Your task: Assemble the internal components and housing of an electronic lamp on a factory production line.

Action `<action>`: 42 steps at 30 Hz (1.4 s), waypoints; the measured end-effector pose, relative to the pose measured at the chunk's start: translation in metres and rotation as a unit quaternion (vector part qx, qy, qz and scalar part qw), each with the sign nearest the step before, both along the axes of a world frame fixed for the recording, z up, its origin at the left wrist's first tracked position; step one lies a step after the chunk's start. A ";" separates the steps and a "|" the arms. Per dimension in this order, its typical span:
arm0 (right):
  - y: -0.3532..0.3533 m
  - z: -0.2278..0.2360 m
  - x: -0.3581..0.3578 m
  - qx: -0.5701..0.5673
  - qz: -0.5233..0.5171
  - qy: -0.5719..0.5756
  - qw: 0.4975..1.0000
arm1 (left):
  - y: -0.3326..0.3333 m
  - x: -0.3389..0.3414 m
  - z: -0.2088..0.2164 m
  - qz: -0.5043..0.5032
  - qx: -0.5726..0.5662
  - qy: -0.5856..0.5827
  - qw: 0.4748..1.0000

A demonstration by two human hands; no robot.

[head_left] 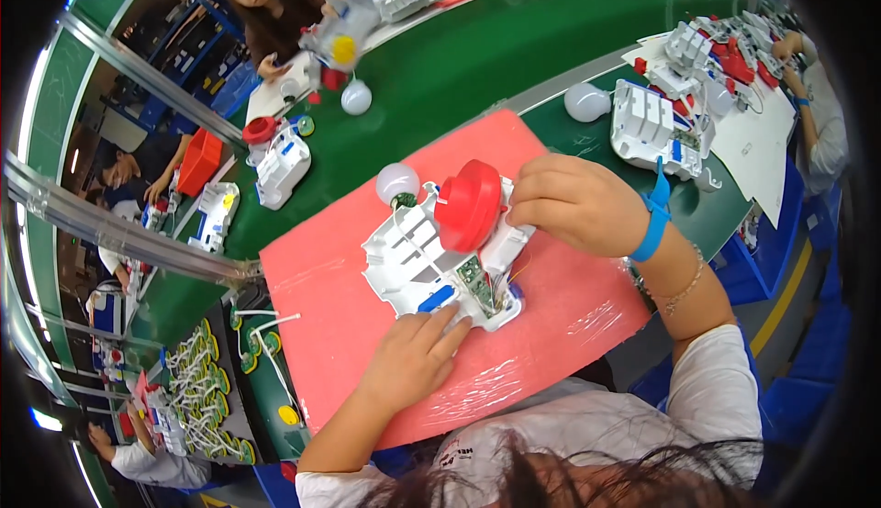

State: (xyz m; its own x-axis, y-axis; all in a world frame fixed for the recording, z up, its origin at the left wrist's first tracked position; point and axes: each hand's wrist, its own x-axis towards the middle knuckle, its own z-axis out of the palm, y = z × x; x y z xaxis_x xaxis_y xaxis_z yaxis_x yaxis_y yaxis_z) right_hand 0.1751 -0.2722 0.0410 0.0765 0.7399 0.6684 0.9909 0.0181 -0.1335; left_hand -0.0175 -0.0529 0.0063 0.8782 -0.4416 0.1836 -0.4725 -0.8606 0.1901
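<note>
A white plastic housing half [401, 260] lies open side up on a pink foam mat in front of me. On its upper right sits a red round plastic part [470, 203]. A green circuit board [475, 280] with thin wires and a blue piece [436, 299] show inside the shell. A white bulb [397, 183] stands at the far edge, joined by a wire. My left hand [413, 358] rests its outstretched fingers on the housing's near edge, beside the blue piece. My right hand [576, 203] is closed, fingertips pinching the housing's right side next to the red part.
The pink mat [578, 324] lies by a green conveyor belt [440, 67]. Another white housing [652, 127] and a pile of parts [725, 58] are at right. Yellow-green round boards with wires [206, 389] fill a tray at left. Co-workers sit around the line.
</note>
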 end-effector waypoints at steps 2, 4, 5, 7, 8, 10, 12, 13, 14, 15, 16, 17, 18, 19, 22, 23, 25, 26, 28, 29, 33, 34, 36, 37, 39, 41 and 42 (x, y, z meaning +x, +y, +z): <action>-0.002 0.001 -0.004 -0.016 0.008 -0.051 0.999 | 0.013 -0.010 -0.001 0.013 -0.003 0.016 1.000; 0.000 0.001 -0.011 -0.021 0.021 -0.146 0.989 | 0.035 -0.017 -0.006 0.036 -0.017 -0.036 0.999; 0.003 0.002 -0.017 -0.023 0.030 -0.144 0.989 | 0.049 -0.018 -0.010 0.055 -0.014 -0.052 0.997; 0.008 0.005 -0.029 -0.021 0.112 -0.184 0.976 | 0.074 -0.018 -0.013 0.162 -0.008 -0.045 0.986; 0.015 0.004 -0.033 0.005 0.128 -0.213 0.968 | 0.083 -0.019 -0.021 0.241 -0.012 -0.078 0.967; 0.034 0.014 -0.040 0.019 0.154 -0.239 0.959 | 0.095 -0.016 -0.036 0.331 -0.100 -0.046 0.937; 0.050 0.019 -0.045 0.046 0.182 -0.261 0.947 | 0.111 -0.005 -0.044 0.380 -0.224 0.084 0.894; 0.057 0.023 -0.046 0.046 0.188 -0.262 0.945 | 0.116 -0.001 -0.045 0.384 -0.226 0.081 0.891; 0.064 0.028 -0.046 0.034 0.205 -0.279 0.938 | 0.121 0.003 -0.045 0.314 -0.281 0.128 0.898; 0.073 0.030 -0.046 0.024 0.224 -0.293 0.929 | 0.125 0.003 -0.045 0.243 -0.332 0.174 0.895; 0.084 0.024 -0.043 0.056 0.205 -0.280 0.936 | 0.118 0.005 -0.034 0.207 -0.369 0.194 0.885; 0.091 0.027 -0.037 0.051 0.209 -0.295 0.931 | 0.113 0.008 -0.031 0.188 -0.422 0.220 0.859; 0.099 0.029 -0.031 0.048 0.217 -0.311 0.924 | 0.110 0.011 -0.030 0.171 -0.474 0.243 0.829; 0.108 0.024 -0.028 0.024 0.234 -0.304 0.923 | 0.108 0.014 -0.029 0.146 -0.420 0.228 0.866; 0.122 0.016 -0.028 0.025 0.235 -0.241 0.941 | 0.101 0.019 -0.030 0.182 -0.521 0.338 0.762; 0.125 0.012 -0.027 0.030 0.241 -0.217 0.945 | 0.098 0.014 -0.023 0.157 -0.576 0.339 0.727; 0.123 0.001 -0.019 0.042 0.216 -0.190 0.957 | 0.089 0.003 -0.003 0.099 -0.339 0.194 0.915; 0.124 -0.004 -0.015 0.059 0.192 -0.167 0.965 | 0.093 -0.008 -0.009 0.089 -0.368 0.213 0.900; 0.125 -0.009 -0.017 0.062 0.186 -0.145 0.970 | 0.079 -0.019 -0.009 0.097 -0.561 0.152 0.808; 0.126 -0.011 -0.018 0.053 0.184 -0.136 0.972 | 0.071 -0.020 -0.005 0.099 -0.725 0.079 0.677; 0.119 -0.017 -0.016 0.031 0.127 -0.096 0.987 | 0.057 -0.012 0.010 0.202 -0.686 0.127 0.687; 0.118 -0.016 -0.019 0.030 0.128 -0.096 0.987 | 0.057 -0.012 0.005 0.207 -0.672 0.115 0.702; 0.114 -0.005 -0.028 0.055 0.005 -0.078 0.995 | 0.056 -0.014 0.000 0.211 -0.659 0.103 0.715; 0.111 0.001 -0.031 0.072 0.001 -0.070 0.995 | 0.055 -0.015 -0.002 0.216 -0.665 0.091 0.709; 0.095 0.008 -0.042 0.046 0.050 0.016 0.998 | 0.056 -0.020 -0.006 0.224 -0.672 0.076 0.702; 0.081 0.007 -0.054 -0.050 0.175 0.169 0.969 | 0.056 -0.025 -0.011 0.212 -0.636 0.027 0.742; 0.077 0.003 -0.060 -0.118 0.251 0.233 0.932 | 0.055 -0.026 -0.011 0.212 -0.637 0.027 0.741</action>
State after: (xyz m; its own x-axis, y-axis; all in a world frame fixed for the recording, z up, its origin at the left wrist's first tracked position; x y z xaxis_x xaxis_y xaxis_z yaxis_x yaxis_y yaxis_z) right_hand 0.1152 -0.1950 0.0442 -0.0766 0.8829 0.4633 0.6992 0.3789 -0.6063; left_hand -0.0431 0.0016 -0.0045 0.9098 0.3770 0.1738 -0.1735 -0.0351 0.9842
